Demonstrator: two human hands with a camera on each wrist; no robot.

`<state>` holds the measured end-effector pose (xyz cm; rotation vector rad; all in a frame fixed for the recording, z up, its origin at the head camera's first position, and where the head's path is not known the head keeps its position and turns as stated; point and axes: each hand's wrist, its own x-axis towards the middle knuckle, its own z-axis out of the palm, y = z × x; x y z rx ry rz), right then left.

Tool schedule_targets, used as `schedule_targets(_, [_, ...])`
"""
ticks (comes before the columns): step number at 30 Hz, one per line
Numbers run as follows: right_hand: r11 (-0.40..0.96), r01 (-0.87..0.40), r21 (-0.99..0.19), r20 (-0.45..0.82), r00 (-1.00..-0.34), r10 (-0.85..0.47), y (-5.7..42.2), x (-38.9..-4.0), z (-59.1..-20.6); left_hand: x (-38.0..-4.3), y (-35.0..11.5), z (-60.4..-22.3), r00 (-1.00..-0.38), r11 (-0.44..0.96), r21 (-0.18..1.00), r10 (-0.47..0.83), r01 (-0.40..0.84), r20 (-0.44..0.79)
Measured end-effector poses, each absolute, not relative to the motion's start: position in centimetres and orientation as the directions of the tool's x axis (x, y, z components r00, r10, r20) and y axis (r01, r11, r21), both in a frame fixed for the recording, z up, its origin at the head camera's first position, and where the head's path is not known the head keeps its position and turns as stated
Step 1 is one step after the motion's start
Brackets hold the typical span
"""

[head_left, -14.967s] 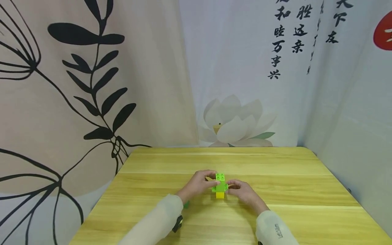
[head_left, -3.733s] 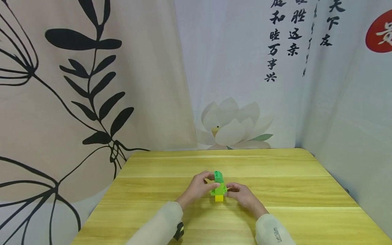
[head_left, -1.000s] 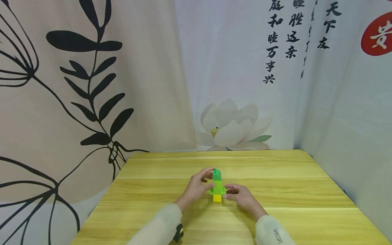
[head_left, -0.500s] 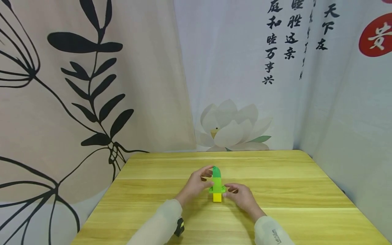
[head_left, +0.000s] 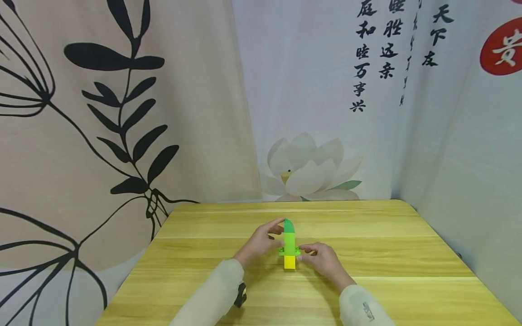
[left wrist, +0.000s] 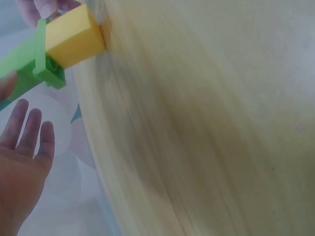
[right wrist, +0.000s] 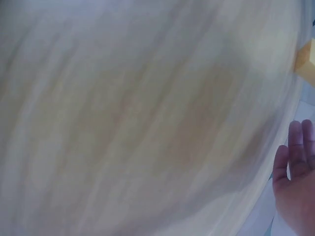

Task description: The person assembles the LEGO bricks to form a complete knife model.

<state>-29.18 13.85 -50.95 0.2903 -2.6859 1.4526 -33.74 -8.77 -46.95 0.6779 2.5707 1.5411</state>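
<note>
A small toy brick tower stands upright on the wooden table. A yellow brick point(head_left: 289, 262) is its base, with a light green brick point(head_left: 289, 242) and side studs sticking out left and right above. A dark green curved brick point(head_left: 288, 226) tops it. My left hand point(head_left: 261, 242) is at the tower's left, its index fingertip at the top brick and thumb by the light green side; the other fingers extend loosely, apart from it, in the left wrist view. My right hand point(head_left: 324, 260) pinches the right studded end with thumb and index; the right wrist view hides that contact.
The wooden table point(head_left: 387, 253) reaches back to a printed curtain point(head_left: 204, 113). A dark wrist strap piece point(head_left: 240, 295) hangs under the left sleeve point(head_left: 212, 294).
The dark green curved brick was added on top since the earliest frame. Over the last second the tower has tipped more upright, its top studs turning from view, and the left thumb has eased outward.
</note>
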Motion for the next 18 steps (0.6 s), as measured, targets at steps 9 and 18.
schedule_targets(9, [0.595,-0.26,-0.761,0.213,-0.966,-0.149,13.7,-29.5,-50.9,-34.5,-8.9,-46.8,-0.907,0.413,0.867,0.409,0.28,0.099])
schedule_targets(18, [0.645,-0.299,-0.703,0.233,-0.954,-0.189,13.8,-29.4,-50.5,-35.1,-9.4,-47.0,-0.909,0.434,0.869,0.415,0.237,0.041])
